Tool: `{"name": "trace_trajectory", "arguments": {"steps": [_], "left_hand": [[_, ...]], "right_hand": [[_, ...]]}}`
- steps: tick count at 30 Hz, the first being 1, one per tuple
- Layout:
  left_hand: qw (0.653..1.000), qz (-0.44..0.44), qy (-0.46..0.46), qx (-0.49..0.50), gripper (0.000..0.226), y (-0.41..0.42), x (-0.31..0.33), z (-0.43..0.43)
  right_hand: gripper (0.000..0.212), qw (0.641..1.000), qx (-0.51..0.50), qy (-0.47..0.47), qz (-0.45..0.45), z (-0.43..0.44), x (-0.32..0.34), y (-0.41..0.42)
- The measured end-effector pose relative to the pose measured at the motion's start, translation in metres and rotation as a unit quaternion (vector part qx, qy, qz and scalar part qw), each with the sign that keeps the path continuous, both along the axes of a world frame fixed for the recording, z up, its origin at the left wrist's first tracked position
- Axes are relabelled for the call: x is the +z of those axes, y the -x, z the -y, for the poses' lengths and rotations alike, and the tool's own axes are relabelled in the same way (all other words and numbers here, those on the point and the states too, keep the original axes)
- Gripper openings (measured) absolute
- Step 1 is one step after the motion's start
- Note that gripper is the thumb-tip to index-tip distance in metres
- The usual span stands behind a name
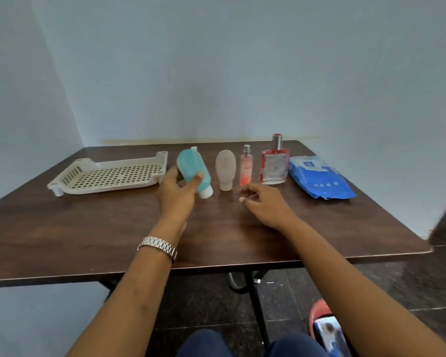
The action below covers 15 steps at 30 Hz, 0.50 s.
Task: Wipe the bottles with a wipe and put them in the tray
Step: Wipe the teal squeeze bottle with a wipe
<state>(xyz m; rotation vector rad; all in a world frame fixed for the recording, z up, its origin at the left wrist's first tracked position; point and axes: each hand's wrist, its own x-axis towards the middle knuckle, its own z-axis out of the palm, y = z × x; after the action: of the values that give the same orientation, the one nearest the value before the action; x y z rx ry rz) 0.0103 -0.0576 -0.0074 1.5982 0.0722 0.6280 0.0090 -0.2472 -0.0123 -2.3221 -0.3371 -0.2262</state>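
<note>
The teal squeeze bottle with a white cap (pixel 191 163) is lifted off the dark brown wooden tabletop (pixel 88 240) and held by the left grip (pixel 177 191), a bare hand whose thumb and fingers curl round the bottle's lower half. The bottle's long axis is tilted: the cap points down and to the right, and the flat end points up and to the left.

The right grip (pixel 264 202) holds nothing. Its fingers are loosely curled, and it sits low over the tabletop just right of the bottle's cap. Whether it touches the surface cannot be told.

No wipe is out yet, so the coming move probably turns on the blue pack of wipes (pixel 319 179). It lies at the far right of the row, well apart from the held bottle, and the free right grip is the nearer one to it.

Between bottle and pack stand three more:
- a frosted grey tube on its cap (pixel 225 168)
- a slim pink spray bottle (pixel 246 167)
- a square clear glass bottle with red trim (pixel 273 167)

The cream perforated plastic tray (pixel 101 188) lies just left of the left grip, with no bottle in it.
</note>
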Motion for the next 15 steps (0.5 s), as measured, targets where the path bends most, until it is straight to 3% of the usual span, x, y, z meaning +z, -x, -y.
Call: {"name": "trace_trajectory", "arguments": {"steps": [6,11,15], "left_hand": [[0.987,-0.031,-0.073,-0.139,0.034,-0.004,0.001,0.067],[0.983,-0.057,-0.115,-0.133,0.035,-0.022,-0.013,0.082],[0.98,-0.042,-0.155,-0.114,0.037,-0.032,-0.018,0.083]], "right_hand": [[0.018,0.995,-0.098,-0.005,0.03,0.075,0.01,0.005],[0.026,0.975,-0.216,0.053,0.03,0.133,0.007,-0.02],[0.03,0.955,-0.254,0.149,0.023,0.148,0.001,-0.042]]}}
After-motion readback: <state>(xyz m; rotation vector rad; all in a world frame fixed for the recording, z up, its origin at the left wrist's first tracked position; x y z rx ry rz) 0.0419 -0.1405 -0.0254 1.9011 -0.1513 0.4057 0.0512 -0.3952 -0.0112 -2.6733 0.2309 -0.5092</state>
